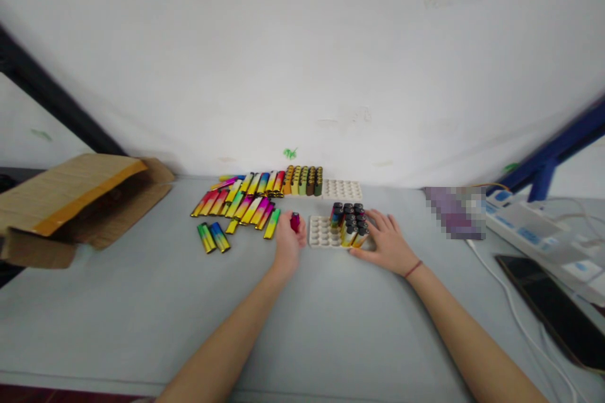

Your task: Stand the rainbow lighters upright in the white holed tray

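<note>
My left hand (pixel 288 236) is closed around a small magenta lighter case (pixel 295 221), just left of a white tray with round pockets (pixel 319 236). Upright pieces with black tops, apparently lighters (pixel 348 233), fill the right part of that tray; its left pockets hold nothing. My right hand (pixel 390 242) rests with fingers spread along the tray's right side, the thumb at its near corner. Left of my left hand lies a pile of shiny, multicoloured lighter cases (pixel 246 209), with two more cases (pixel 213 237) apart in front.
Behind the tray stand a block of upright gold-topped cases (pixel 303 181) and another white tray (pixel 343 189). An opened cardboard box (pixel 85 195) is at left. At right are a phone (pixel 553 308), a white cable (pixel 505 293) and a power strip (pixel 543 236). A wall closes off the back.
</note>
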`<state>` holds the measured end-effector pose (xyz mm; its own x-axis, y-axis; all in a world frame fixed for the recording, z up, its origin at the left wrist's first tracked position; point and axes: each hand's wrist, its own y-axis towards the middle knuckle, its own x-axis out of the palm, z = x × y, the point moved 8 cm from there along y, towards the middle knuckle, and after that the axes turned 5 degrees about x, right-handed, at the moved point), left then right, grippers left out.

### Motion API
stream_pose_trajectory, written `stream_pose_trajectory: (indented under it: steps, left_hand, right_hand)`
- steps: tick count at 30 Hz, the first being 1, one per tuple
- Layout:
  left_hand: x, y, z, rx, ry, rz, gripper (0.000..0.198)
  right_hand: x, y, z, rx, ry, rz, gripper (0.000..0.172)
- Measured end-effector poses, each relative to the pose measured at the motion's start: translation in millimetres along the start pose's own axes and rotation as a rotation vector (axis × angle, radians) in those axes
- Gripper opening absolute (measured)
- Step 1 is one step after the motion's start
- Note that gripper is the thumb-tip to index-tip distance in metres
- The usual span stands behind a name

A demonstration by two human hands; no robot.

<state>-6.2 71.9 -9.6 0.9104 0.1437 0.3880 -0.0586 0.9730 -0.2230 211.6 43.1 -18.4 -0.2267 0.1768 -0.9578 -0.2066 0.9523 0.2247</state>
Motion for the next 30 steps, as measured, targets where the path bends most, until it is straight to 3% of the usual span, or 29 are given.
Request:
stream_pose_trajectory:
  steps: [5, 12, 17, 22, 30]
  left_hand:
    - [0.1, 0, 0, 0.145, 0.105, -0.026, 0.054]
    - [16.4, -17, 16, 0.545, 0.527, -0.225, 0.029]
    - [30.6, -31, 32, 0.865, 0.824, -0.282, 0.024]
    - [36.5, -32, 28, 0.922, 0.893, -0.361, 0.023]
    - [34.4, -24, 20, 0.841, 0.992, -0.363, 0.028]
  right_hand:
    - [0, 0, 0, 0.009, 0.007, -0.008, 0.08]
    - [0, 0, -1, 0.011, 0.002, -0.014, 0.079]
    - [0, 0, -1, -0.001, -0.003, 0.008, 0.079]
    - [0, 0, 0, 0.004, 0.006, -0.004, 0.079]
    - [-1, 0, -1, 0.012, 0.008, -0.007, 0.08]
